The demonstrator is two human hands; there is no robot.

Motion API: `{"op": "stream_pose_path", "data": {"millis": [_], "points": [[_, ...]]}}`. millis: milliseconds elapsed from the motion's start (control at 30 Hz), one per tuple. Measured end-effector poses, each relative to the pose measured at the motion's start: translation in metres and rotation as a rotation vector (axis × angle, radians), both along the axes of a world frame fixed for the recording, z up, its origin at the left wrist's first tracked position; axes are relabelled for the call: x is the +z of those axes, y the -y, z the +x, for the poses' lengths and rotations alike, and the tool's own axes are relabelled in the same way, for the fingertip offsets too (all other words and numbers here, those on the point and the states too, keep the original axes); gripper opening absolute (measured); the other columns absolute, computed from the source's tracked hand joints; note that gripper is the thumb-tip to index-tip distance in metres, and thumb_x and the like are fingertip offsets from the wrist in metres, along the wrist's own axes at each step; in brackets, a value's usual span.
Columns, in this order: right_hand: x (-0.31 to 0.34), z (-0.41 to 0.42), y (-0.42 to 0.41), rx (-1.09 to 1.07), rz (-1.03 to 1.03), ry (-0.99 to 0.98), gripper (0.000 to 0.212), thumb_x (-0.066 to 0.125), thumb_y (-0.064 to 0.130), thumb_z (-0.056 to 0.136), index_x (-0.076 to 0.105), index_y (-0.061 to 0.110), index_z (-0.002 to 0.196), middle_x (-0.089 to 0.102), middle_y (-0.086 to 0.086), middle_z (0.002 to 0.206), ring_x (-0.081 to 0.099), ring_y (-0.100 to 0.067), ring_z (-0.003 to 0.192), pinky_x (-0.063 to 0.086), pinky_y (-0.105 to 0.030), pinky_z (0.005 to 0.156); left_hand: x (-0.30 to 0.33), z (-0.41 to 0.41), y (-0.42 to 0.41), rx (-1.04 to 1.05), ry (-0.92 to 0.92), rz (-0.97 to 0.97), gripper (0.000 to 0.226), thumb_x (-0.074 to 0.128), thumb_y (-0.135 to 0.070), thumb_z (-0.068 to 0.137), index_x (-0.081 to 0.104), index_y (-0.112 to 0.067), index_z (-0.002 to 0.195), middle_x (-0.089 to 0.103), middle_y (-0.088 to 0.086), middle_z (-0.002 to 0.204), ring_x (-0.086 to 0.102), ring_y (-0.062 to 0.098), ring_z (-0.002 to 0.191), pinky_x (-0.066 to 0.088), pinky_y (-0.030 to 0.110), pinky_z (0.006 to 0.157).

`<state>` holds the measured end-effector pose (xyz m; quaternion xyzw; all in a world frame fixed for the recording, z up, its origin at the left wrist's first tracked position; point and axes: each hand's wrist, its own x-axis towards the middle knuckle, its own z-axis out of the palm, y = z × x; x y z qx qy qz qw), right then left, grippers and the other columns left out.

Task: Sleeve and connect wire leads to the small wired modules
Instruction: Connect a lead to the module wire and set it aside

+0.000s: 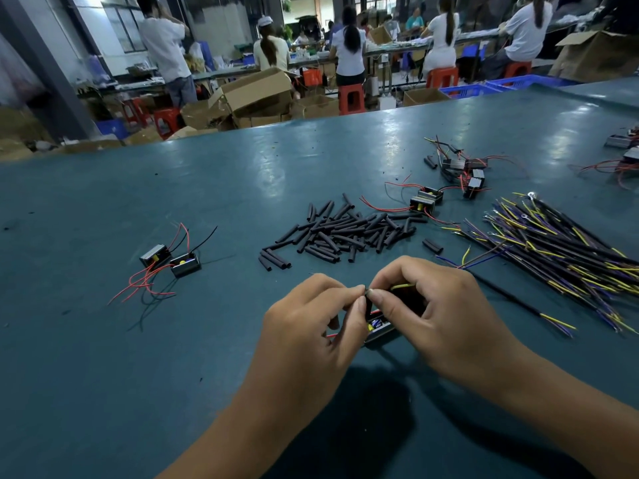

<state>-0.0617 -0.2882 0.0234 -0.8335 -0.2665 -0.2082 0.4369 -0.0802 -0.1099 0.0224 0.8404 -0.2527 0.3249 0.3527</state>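
Head view, green table (173, 340) filling most of frame. Centre: loose pile of black sleeve pieces (340, 231), too many to count, lying mostly flat at mixed angles. Right edge: bundle of black cable leads (553, 243) with yellow, blue, purple ends, long axes running upper left to lower right. Left of centre: two small modules (171, 261) side by side, red and black wires trailing to lower left. Upper right of pile: pair of modules (427, 200) touching; further cluster (465, 172) beyond, count unclear. More modules cut off at right edge (622, 153). Background, top of frame: workers seated on red stools, cardboard boxes.

Lower centre: left hand (311, 326) and right hand (439, 319) meeting fingertip to fingertip, both pinching something tiny at the junction, hidden by fingers. Held module (378, 328) under both hands, mostly covered, long axis roughly left-right, tilted. Yellow wire (403, 286) visible under right fingers. One lead (518, 302) running from right hand toward lower right.
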Motion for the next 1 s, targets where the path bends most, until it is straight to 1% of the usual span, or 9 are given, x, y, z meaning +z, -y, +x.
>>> {"op": "stream_pose_path", "data": {"millis": [133,200,300,467,533,633,767,900,1000], "points": [[0.002,0.0,0.001,-0.016,0.026,-0.013,0.006,0.066,0.024,0.089,0.066,0.02,0.084,0.064,0.014,0.073,0.061,-0.006,0.068,0.038,-0.007,0.058,0.002,-0.006,0.005,-0.073,-0.263,-0.232,0.015,0.064,-0.022,0.091,0.079,-0.022,0.088,0.067,-0.005,0.074,0.062,0.016,0.069,0.048,0.031,0.06],[0.003,-0.001,0.001,-0.009,-0.003,0.009,0.006,0.067,0.022,0.089,0.066,0.018,0.085,0.064,0.013,0.075,0.061,-0.004,0.07,0.039,-0.007,0.061,0.004,-0.006,0.005,-0.08,-0.338,-0.314,0.014,0.066,-0.026,0.088,0.077,-0.029,0.08,0.067,-0.004,0.071,0.061,0.014,0.065,0.046,0.027,0.058],[0.003,-0.002,-0.001,0.009,-0.051,0.064,0.003,0.065,0.019,0.089,0.067,0.017,0.087,0.063,0.012,0.078,0.059,-0.002,0.073,0.04,-0.007,0.065,0.009,-0.003,0.001,-0.074,-0.36,-0.285,0.013,0.071,-0.033,0.085,0.073,-0.027,0.074,0.062,-0.009,0.067,0.052,0.008,0.058,0.038,0.02,0.054],[0.0,-0.002,-0.003,0.014,-0.093,0.155,0.007,0.064,0.018,0.09,0.067,0.011,0.088,0.062,0.007,0.079,0.057,-0.005,0.073,0.043,-0.015,0.068,0.011,-0.003,0.0,-0.031,-0.326,-0.195,0.018,0.066,-0.035,0.091,0.065,-0.031,0.075,0.056,-0.013,0.068,0.05,0.008,0.06,0.034,0.014,0.056],[0.0,-0.002,-0.003,0.012,-0.099,0.168,0.008,0.064,0.017,0.091,0.067,0.01,0.088,0.061,0.006,0.079,0.057,-0.007,0.072,0.043,-0.016,0.067,0.011,-0.003,0.001,0.021,-0.247,-0.104,0.018,0.065,-0.031,0.093,0.063,-0.028,0.076,0.052,-0.013,0.069,0.049,0.006,0.063,0.033,0.012,0.059],[0.0,-0.002,-0.003,0.01,-0.079,0.155,0.007,0.064,0.017,0.09,0.068,0.011,0.088,0.062,0.006,0.08,0.058,-0.006,0.073,0.044,-0.016,0.068,0.012,-0.003,0.002,0.079,-0.086,0.05,0.018,0.061,-0.023,0.096,0.061,-0.018,0.079,0.044,-0.018,0.075,0.043,-0.004,0.068,0.031,0.007,0.064],[-0.002,-0.003,-0.003,-0.002,-0.054,0.159,0.008,0.064,0.017,0.09,0.068,0.01,0.086,0.064,0.006,0.08,0.058,-0.005,0.074,0.044,-0.013,0.069,0.011,-0.003,0.004,0.084,-0.056,0.123,0.02,0.052,-0.025,0.098,0.06,-0.015,0.082,0.047,-0.012,0.08,0.04,0.001,0.07,0.033,0.011,0.065],[-0.004,-0.002,-0.005,-0.014,-0.103,0.242,0.01,0.065,0.016,0.092,0.067,0.008,0.086,0.061,0.003,0.078,0.057,-0.011,0.07,0.044,-0.02,0.065,0.012,-0.007,0.005,0.103,-0.195,0.035,0.023,0.062,-0.021,0.098,0.054,-0.025,0.077,0.048,-0.017,0.072,0.048,-0.002,0.069,0.036,0.008,0.065],[-0.007,-0.002,-0.006,-0.025,-0.158,0.315,0.01,0.065,0.014,0.093,0.067,0.007,0.086,0.06,0.0,0.078,0.057,-0.016,0.066,0.045,-0.025,0.062,0.012,-0.008,0.007,0.063,-0.447,-0.196,0.027,0.062,-0.02,0.097,0.057,-0.025,0.07,0.052,-0.018,0.06,0.047,-0.001,0.056,0.035,0.01,0.055]]}}
